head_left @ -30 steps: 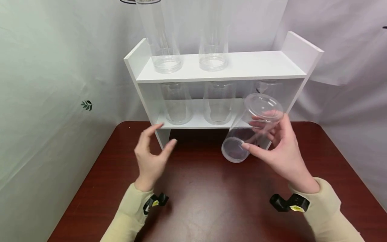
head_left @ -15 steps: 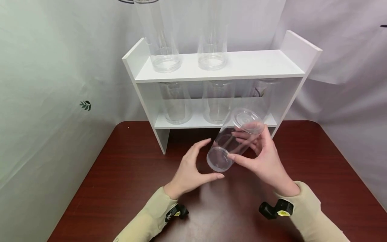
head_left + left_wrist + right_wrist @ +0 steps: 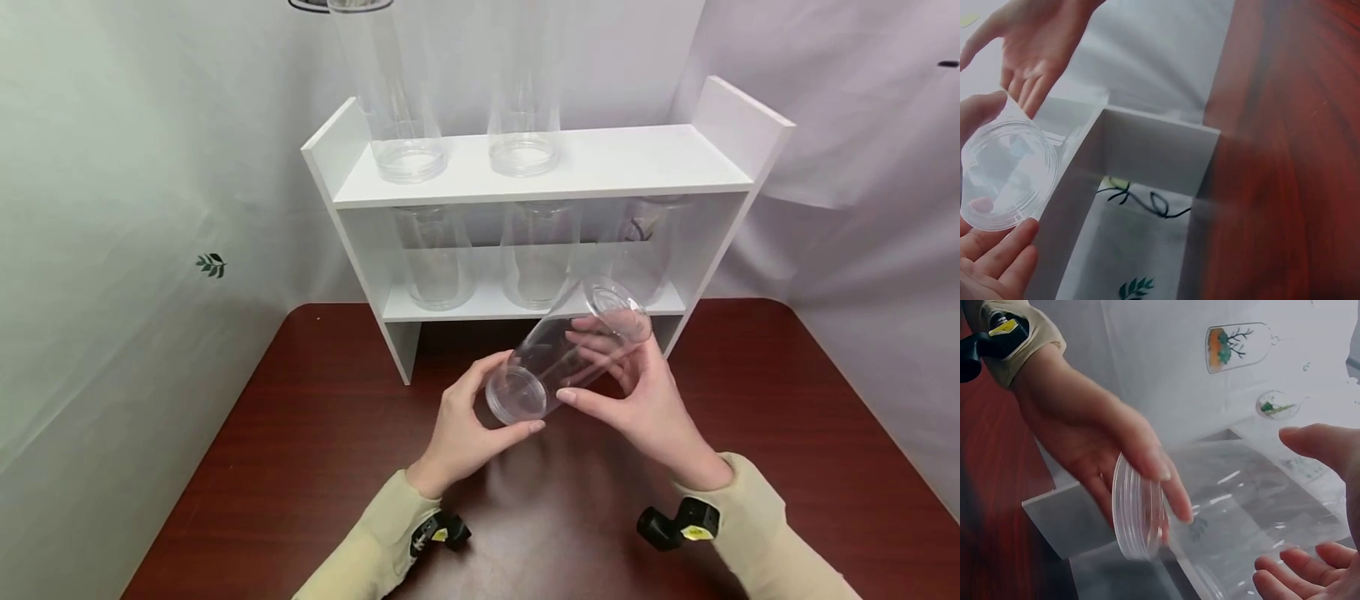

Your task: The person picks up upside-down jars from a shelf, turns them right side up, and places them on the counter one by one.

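Note:
A clear plastic jar point(image 3: 551, 354) is tilted between the hands, its ridged round end point(image 3: 517, 396) low and to the left. My left hand point(image 3: 457, 429) grips that end, thumb on the near side and fingers round the far side; the left wrist view shows the ridged end point(image 3: 1010, 175) within its grasp. At the higher end, my right hand point(image 3: 656, 408) spreads its thumb and fingers about the jar. Right wrist view: the right hand's fingers point(image 3: 1304, 572) are loosely spread. Whether they still touch the jar is hard to tell.
Behind stands a white two-tier shelf point(image 3: 630, 162). Two clear jars, one at left point(image 3: 411, 158) and one mid-shelf point(image 3: 523, 154), stand on top; three more are below. The dark red table point(image 3: 285, 467) lies under the hands, with pale curtains point(image 3: 112, 208) around.
The jar has moved left and down and tilted further. My left hand has come rightward and taken hold of its ridged end, while the right hand has moved left and loosened around the jar.

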A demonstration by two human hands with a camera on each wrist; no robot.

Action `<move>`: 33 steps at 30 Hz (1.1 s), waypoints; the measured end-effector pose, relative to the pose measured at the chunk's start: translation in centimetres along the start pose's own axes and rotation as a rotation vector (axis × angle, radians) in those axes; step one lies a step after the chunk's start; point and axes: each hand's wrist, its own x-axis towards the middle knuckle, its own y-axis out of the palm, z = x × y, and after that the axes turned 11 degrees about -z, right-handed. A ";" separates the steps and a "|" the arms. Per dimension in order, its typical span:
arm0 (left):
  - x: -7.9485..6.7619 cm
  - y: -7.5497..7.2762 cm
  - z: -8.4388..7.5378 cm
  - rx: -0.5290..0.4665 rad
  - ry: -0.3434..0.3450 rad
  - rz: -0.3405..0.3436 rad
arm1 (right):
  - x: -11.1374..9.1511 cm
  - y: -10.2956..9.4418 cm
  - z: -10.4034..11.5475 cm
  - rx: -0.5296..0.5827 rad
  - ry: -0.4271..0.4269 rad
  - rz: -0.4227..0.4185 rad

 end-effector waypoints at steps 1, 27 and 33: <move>0.2 -0.3 -0.4 -0.009 0.004 -0.012 | 0.0 -0.2 0.0 -0.028 -0.001 0.001; 2.4 -8.3 -1.2 -0.152 0.041 -0.258 | 5.0 -9.9 -0.1 -0.073 -0.087 -0.763; 2.2 -9.1 -1.6 -0.132 0.040 -0.308 | 5.4 -10.4 -1.5 -0.168 -0.009 -0.712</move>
